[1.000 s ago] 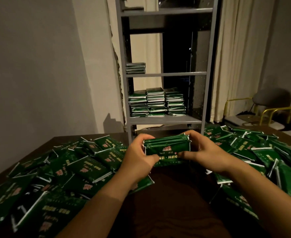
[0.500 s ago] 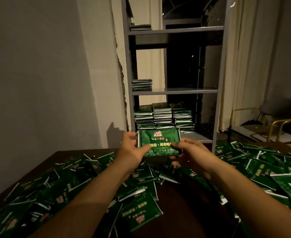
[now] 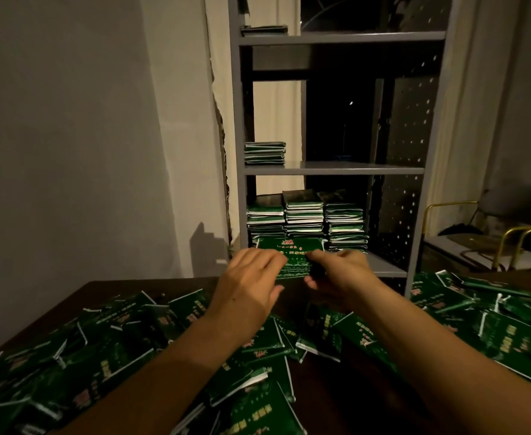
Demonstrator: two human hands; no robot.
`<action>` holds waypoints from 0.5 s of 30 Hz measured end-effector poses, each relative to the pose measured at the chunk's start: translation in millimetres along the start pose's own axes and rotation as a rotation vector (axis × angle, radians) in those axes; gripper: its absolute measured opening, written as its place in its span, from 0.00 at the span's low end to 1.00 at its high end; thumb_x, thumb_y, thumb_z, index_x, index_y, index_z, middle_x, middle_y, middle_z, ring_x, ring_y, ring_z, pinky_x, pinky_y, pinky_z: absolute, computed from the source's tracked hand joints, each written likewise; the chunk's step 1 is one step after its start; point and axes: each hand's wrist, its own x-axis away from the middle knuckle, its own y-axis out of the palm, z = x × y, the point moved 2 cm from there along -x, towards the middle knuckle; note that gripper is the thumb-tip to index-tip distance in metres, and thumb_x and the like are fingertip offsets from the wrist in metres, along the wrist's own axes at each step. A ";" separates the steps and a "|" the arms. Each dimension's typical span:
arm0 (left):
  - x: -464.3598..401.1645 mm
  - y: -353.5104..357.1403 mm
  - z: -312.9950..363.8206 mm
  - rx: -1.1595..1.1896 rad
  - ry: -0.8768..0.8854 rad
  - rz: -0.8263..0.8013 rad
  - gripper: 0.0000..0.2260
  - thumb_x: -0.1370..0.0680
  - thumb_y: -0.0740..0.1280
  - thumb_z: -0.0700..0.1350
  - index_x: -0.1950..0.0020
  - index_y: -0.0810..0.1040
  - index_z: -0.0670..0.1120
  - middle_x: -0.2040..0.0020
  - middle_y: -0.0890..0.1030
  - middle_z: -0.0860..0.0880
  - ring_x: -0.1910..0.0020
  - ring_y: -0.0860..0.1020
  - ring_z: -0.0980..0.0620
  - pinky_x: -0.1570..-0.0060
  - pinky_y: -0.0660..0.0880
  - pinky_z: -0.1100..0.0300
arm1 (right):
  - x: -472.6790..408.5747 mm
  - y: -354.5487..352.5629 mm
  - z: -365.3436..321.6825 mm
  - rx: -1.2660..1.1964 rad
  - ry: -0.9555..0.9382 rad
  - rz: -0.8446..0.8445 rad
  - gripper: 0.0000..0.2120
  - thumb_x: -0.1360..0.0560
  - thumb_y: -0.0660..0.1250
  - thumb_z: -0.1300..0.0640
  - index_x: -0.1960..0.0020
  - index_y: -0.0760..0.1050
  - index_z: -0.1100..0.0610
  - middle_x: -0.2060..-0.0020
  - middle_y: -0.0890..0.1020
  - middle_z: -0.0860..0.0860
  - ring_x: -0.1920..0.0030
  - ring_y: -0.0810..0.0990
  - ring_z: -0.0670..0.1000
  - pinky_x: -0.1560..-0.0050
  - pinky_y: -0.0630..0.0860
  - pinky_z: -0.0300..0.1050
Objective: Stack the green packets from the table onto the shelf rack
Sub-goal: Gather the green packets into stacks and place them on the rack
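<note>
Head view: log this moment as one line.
packets held by left hand and right hand | in front of rack lowest stacks | not yet shelved | table pile remains

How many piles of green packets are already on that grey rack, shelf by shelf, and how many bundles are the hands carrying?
Top shelf: 1 thin pile
Middle shelf: 1 pile
Lower shelf: 3 piles, side by side
Carried: 1 bundle, in the grip of the left hand and the right hand
Total: 6, besides the loose packets scattered on the table, too many to count.
</note>
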 end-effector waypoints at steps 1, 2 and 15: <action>-1.6 0.8 -0.7 -0.031 0.018 0.024 0.21 0.33 0.80 0.40 0.41 0.81 0.42 0.44 0.83 0.46 0.45 0.80 0.46 0.41 0.77 0.49 | -1.7 1.3 0.4 0.032 -0.018 -0.003 0.14 0.24 0.73 0.54 0.49 0.70 0.60 0.59 0.83 0.62 0.73 0.81 0.54 0.62 0.83 0.55; -3.5 2.8 -2.7 -0.068 0.037 0.049 0.20 0.32 0.80 0.38 0.42 0.82 0.42 0.46 0.83 0.46 0.47 0.80 0.46 0.42 0.77 0.49 | -5.6 1.7 1.6 0.097 -0.057 0.009 0.15 0.24 0.73 0.52 0.50 0.70 0.59 0.59 0.83 0.61 0.72 0.81 0.55 0.64 0.82 0.54; -11.9 15.0 -9.9 -0.227 0.074 0.003 0.20 0.34 0.78 0.36 0.44 0.80 0.43 0.46 0.82 0.46 0.48 0.80 0.45 0.40 0.74 0.47 | -1.7 -6.6 13.2 0.938 -0.599 0.148 0.10 0.25 0.72 0.49 0.55 0.70 0.45 0.58 0.80 0.45 0.56 0.80 0.49 0.60 0.75 0.43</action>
